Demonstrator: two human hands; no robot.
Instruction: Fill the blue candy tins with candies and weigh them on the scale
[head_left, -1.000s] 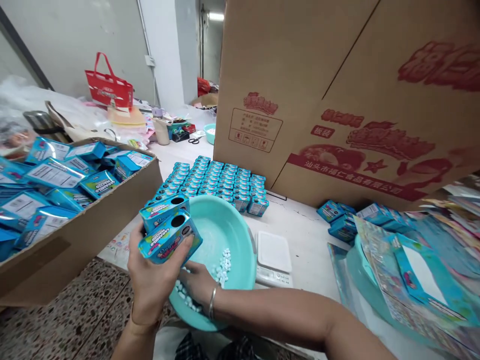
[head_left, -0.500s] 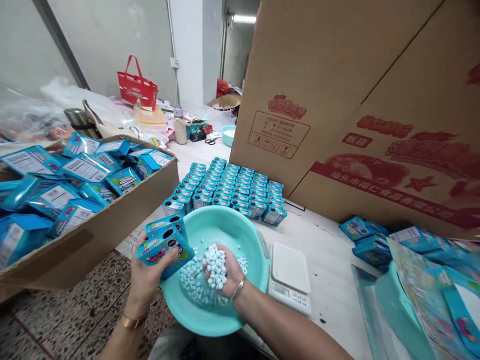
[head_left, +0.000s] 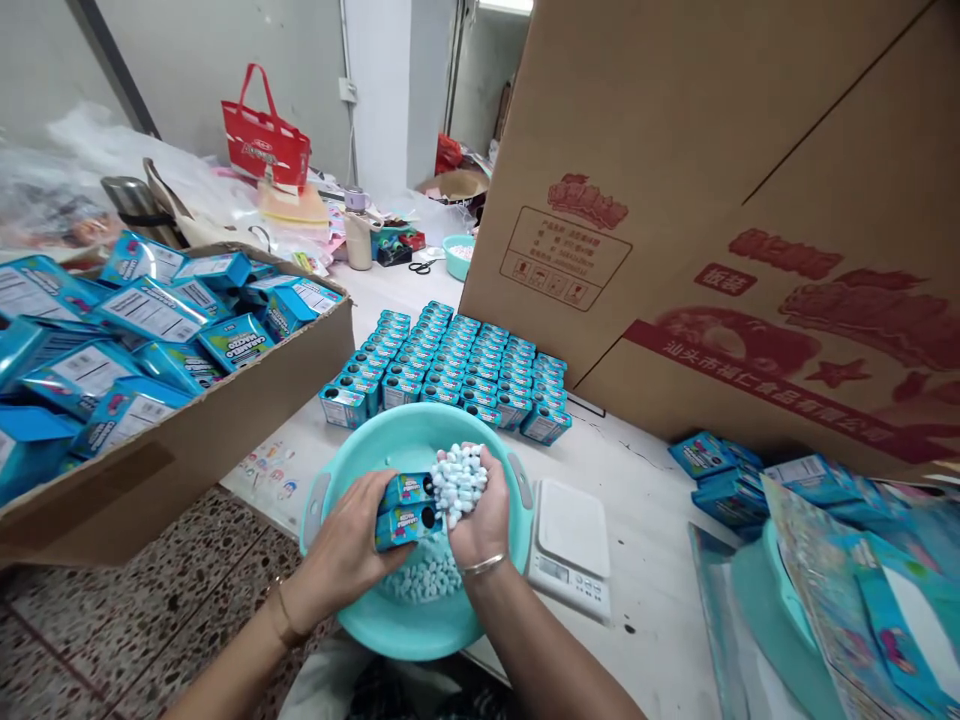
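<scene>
My left hand (head_left: 352, 535) grips two small blue candy boxes (head_left: 403, 512), one beside the other, tipped so their dark round openings face right. Cupped palm up, my right hand (head_left: 486, 510) holds a heap of pale blue and white candies (head_left: 459, 480) right at those openings. Both hands are over a turquoise basin (head_left: 360, 625), where more loose candies (head_left: 424, 578) lie on the bottom. Whether any candies are inside the boxes is hidden.
Rows of blue boxes (head_left: 450, 365) stand behind the basin. A white kitchen scale (head_left: 571, 550) is to its right. A cardboard carton (head_left: 300, 375) piled with boxes stands at left, and a large printed carton (head_left: 675, 200) rises behind. Scissors (head_left: 422, 267) lie farther back.
My left hand has moved right over the basin and turned the boxes so their openings face the candies. My right hand has risen slightly to the right with its handful.
</scene>
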